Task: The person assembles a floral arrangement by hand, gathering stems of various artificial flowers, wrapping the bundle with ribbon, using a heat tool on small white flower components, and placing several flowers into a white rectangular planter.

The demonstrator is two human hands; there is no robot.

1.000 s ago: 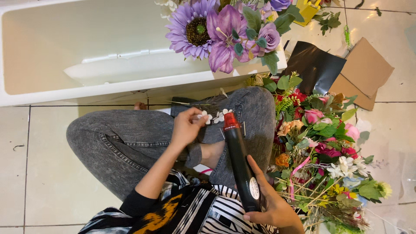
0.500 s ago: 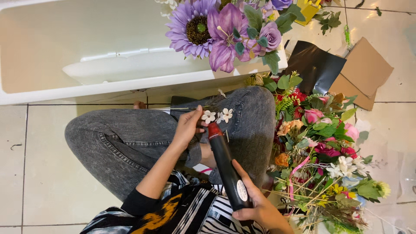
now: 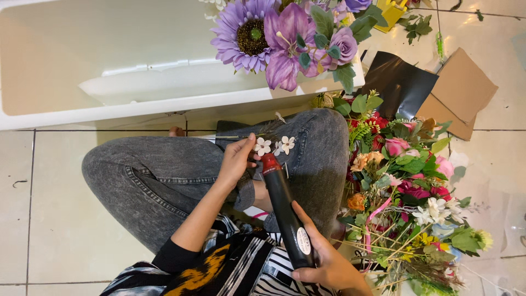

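Head view looks down on a pale tiled floor point(image 3: 49, 219), where a person sits cross-legged in grey jeans point(image 3: 159, 175). Above the knees lies a long white trough-like box point(image 3: 109, 82), and at its right end stands a bunch of large purple artificial flowers point(image 3: 290, 38). To the right of the legs a loose heap of mixed artificial flowers point(image 3: 411, 186) in red, pink, white and yellow spreads over the floor, with a black sheet point(image 3: 397, 82) and brown cardboard pieces point(image 3: 460, 93) beyond it. The right hand point(image 3: 323, 263) is wrapped in a closed grip around the lower end of a black tube-shaped tool with a red tip point(image 3: 285, 211), which slants up over the lap. The red tip sits just below a sprig of small white flowers point(image 3: 274, 145). The left hand point(image 3: 235, 161) pinches that sprig by its thin stem between thumb and fingertips, over the right knee.
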